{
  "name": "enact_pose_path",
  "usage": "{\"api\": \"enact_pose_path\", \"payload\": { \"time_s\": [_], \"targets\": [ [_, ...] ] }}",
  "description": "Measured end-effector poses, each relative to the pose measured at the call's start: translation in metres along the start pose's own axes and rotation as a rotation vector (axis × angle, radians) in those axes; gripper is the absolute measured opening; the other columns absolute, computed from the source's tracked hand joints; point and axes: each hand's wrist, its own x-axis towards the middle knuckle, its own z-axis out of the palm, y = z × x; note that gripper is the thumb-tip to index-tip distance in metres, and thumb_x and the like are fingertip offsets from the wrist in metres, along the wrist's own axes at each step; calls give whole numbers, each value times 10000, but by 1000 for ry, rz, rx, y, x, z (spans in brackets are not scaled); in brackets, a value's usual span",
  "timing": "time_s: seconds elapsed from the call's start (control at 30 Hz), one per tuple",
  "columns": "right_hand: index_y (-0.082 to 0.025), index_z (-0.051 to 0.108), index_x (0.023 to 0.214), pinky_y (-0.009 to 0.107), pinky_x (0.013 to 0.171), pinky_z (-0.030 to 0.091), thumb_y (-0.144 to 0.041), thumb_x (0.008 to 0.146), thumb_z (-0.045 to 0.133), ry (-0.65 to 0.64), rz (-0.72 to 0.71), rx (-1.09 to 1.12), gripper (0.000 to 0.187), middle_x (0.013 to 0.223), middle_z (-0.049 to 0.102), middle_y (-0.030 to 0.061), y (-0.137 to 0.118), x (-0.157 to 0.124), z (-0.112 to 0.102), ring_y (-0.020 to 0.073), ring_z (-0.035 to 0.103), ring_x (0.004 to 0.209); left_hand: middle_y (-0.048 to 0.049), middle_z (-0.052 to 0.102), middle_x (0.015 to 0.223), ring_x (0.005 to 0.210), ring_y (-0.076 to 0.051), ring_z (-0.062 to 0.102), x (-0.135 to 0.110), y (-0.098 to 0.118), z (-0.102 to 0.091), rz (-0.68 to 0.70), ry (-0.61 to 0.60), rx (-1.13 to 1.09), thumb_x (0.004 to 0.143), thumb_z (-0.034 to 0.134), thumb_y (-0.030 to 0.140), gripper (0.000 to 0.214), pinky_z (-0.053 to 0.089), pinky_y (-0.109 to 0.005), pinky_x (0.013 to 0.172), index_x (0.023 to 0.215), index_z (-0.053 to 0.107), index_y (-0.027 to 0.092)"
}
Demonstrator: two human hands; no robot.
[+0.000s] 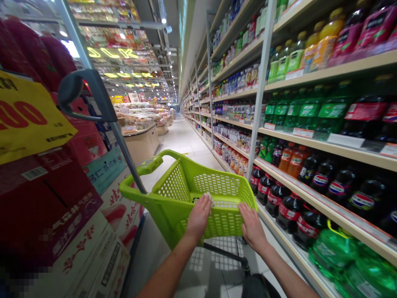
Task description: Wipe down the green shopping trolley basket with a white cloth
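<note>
A green plastic shopping cart (173, 205) with a perforated basket stands in the aisle before me, its grey upright pole and handle (89, 95) rising at the left. My left hand (200, 215) is at the near side of the basket, fingers closed over a small white crumpled wipe (209, 196), probably tissue or cloth. Most of the wipe is hidden under the fingers. At the basket's right corner, my right hand (252, 225) lies with fingers stretched out against the rim and holds nothing. Part of the basket's inside floor shows between the hands.
Shelves (310, 142) of soft-drink bottles run along the right, close to the cart. Stacked cartons (89, 256) with a yellow price sign (31, 118) stand close on the left. Further off, display counters (139, 138) line the pale tiled aisle floor (178, 138).
</note>
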Motion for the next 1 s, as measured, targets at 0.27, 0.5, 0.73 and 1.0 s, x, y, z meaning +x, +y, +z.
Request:
{"api": "enact_pose_path", "payload": {
  "time_s": [0.27, 0.5, 0.73, 1.0],
  "targets": [
    [-160, 319, 1321, 470, 1011, 285, -126, 758, 355, 50, -85, 262, 565, 1358, 355, 108, -43, 30, -19, 224, 284, 1266, -132, 456, 1289, 1222, -166, 378, 24, 44, 17, -8, -103, -211, 814, 339, 103, 447, 367, -379, 1001, 1261, 365, 106],
    [-232, 424, 1261, 525, 967, 304, -67, 637, 523, -131, -67, 135, 653, 1332, 397, 108, -76, 44, -14, 307, 294, 1247, -122, 340, 1373, 1286, -271, 247, -5, 2, -31, -177, -267, 177, 772, 417, 261, 508, 127, -579, 1028, 1266, 379, 145],
    [-214, 583, 1080, 430, 937, 402, -13, 737, 427, 96, -173, 159, 427, 1198, 545, 82, -38, 35, 5, 221, 410, 1189, -70, 341, 1380, 1292, -232, 238, -8, -6, -45, -174, -397, 205, 763, 374, 225, 557, 93, -519, 1053, 1314, 312, 172],
    [-176, 599, 1009, 442, 952, 396, -75, 759, 369, 248, 110, 163, 354, 1222, 508, 110, 21, -5, -16, 219, 416, 1185, -42, 274, 1410, 1317, -242, 150, -1, 7, -49, -240, -468, 116, 736, 374, 276, 627, 10, -547, 1050, 1340, 260, 153]
  ]
}}
